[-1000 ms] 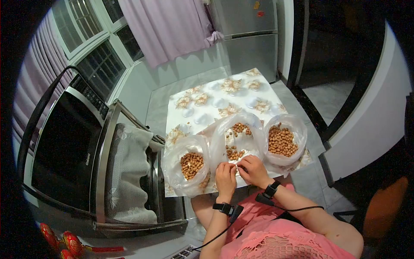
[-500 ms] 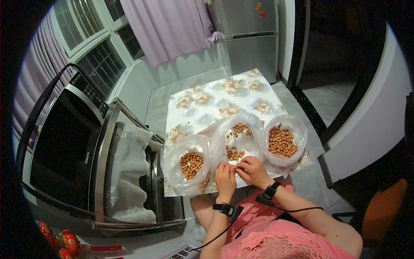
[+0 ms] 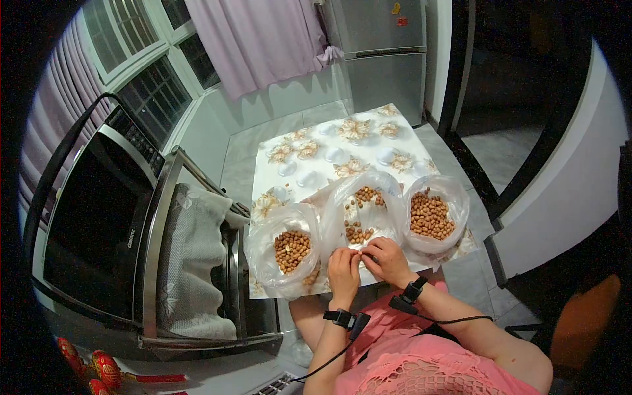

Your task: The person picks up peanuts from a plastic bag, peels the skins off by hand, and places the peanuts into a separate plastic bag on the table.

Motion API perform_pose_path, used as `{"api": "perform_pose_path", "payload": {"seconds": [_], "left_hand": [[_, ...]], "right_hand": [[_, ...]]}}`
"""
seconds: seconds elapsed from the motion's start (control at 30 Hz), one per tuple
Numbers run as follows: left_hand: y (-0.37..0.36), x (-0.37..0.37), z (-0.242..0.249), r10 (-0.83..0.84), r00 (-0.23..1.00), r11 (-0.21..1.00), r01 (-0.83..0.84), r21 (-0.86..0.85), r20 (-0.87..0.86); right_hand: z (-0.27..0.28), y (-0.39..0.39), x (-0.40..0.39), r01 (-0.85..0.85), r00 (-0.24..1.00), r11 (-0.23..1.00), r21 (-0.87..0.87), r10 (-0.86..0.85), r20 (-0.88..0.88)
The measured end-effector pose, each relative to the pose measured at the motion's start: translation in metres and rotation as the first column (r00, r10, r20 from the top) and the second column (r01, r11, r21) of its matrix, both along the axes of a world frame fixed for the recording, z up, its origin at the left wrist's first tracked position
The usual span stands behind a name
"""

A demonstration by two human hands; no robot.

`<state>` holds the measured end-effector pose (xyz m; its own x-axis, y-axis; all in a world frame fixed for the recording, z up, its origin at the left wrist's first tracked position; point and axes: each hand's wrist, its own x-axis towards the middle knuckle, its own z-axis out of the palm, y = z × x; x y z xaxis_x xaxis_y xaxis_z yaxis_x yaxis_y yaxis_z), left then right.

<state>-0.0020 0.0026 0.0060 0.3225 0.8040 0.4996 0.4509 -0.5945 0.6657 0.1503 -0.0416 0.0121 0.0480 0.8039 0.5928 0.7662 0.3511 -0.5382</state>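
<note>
Both hands: you're pinching one peanut (image 3: 359, 253) between left hand (image 3: 343, 271) and right hand (image 3: 388, 260) fingertips, middle bag (image 3: 359, 210) sitting just beyond them, peanut bags (image 3: 286, 253) flanking.

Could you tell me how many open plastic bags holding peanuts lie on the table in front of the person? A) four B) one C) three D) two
C: three bags show, the left bag, the middle bag just beyond the two hands, and the right bag, all on the flowered table.
</note>
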Motion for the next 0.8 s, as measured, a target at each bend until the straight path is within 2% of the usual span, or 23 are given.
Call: {"api": "perform_pose_path", "payload": {"seconds": [0.8], "left_hand": [[0.001, -0.0004, -0.0031, 0.0, 1.0, 0.999, -0.001, 0.042, 0.007]], "right_hand": [[0.0006, -0.0007, -0.0001, 0.005, 1.0, 1.0, -0.008, -0.005, 0.009]]}}
